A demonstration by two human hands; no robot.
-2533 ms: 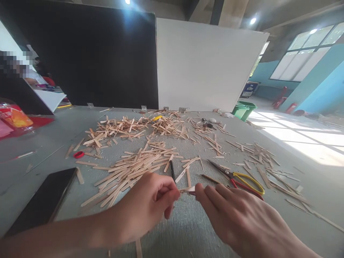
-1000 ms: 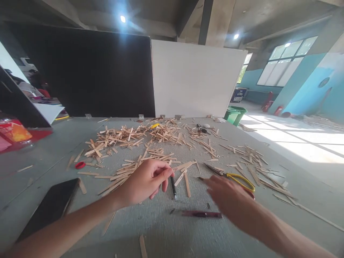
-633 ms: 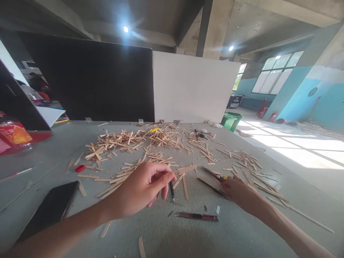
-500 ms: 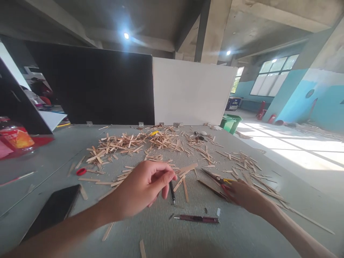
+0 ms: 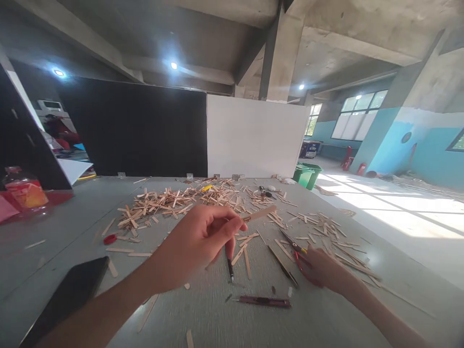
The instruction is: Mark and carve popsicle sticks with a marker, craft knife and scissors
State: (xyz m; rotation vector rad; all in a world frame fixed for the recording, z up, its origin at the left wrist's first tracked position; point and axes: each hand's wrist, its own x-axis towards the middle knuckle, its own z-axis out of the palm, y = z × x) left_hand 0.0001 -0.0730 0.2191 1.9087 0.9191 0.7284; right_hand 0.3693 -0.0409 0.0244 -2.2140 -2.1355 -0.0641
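My left hand (image 5: 205,237) pinches a flat wooden craft stick (image 5: 263,213) between thumb and fingertips. Close to the thumb, the stick carries a small dark-edged notch or mark. Over on the right, my right hand (image 5: 321,268) has its fingers around the red and yellow handles of a pair of scissors (image 5: 297,251), whose blades point away to the upper left. Tweezers (image 5: 281,266) lie just left of the scissors. Below my left hand is a black pen-like tool (image 5: 230,270), and nearer me lies a dark red craft knife (image 5: 264,301).
Piles of loose craft sticks (image 5: 163,203) cover the table's far side, with more sticks (image 5: 357,261) at the right. A black phone (image 5: 68,295), a red ring (image 5: 109,239) and a drink bottle (image 5: 27,191) are at the left. A black and white partition (image 5: 253,137) stands behind.
My left hand has lifted the craft stick a little and turned it more into view. My right hand stays at the scissors, whose position has shifted slightly. The view has tilted upward.
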